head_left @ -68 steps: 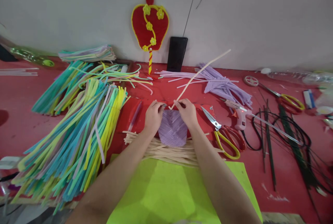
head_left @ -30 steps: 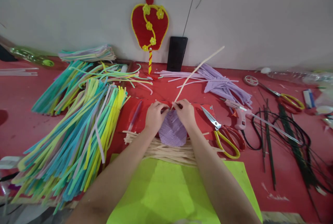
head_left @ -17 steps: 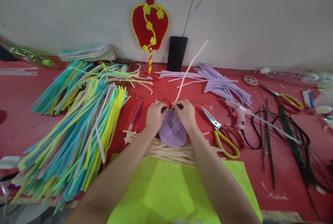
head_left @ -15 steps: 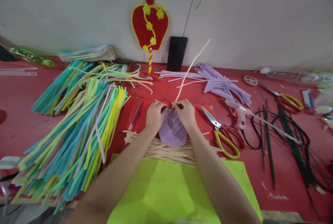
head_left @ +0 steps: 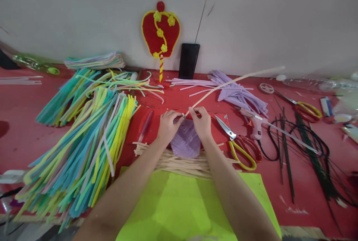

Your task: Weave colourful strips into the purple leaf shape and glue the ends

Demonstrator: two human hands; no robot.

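Between my hands lies a purple leaf-shaped panel (head_left: pixel 186 142) made of pipe cleaners in slanting rows. My left hand (head_left: pixel 169 125) pinches its top tip. My right hand (head_left: pixel 200 121) is closed on a long cream pipe cleaner (head_left: pixel 220 86), close to its lower end at that same tip. The cream strand slants up and to the right, its far end blurred. A bundle of cream pipe cleaners (head_left: pixel 179 164) lies beneath the panel's lower edge, on a bright green sheet (head_left: pixel 179 200). Just where the fingertips meet the strand is partly hidden.
Scissors (head_left: pixel 236 142) and a pink glue gun (head_left: pixel 254 121) lie to the right, with dark stems (head_left: pixel 310 147) beyond. Multicoloured pipe cleaners (head_left: pixel 81 151) fill the left side. Purple pipe cleaners (head_left: pixel 237 93) lie behind. A red fan-shaped piece (head_left: pixel 160 34) and a phone (head_left: pixel 189 61) stand at the wall.
The cream pipe cleaner has swung from nearly upright down to the right. My right hand's fingers have shifted slightly around its lower end; the left hand stays at the panel's tip.
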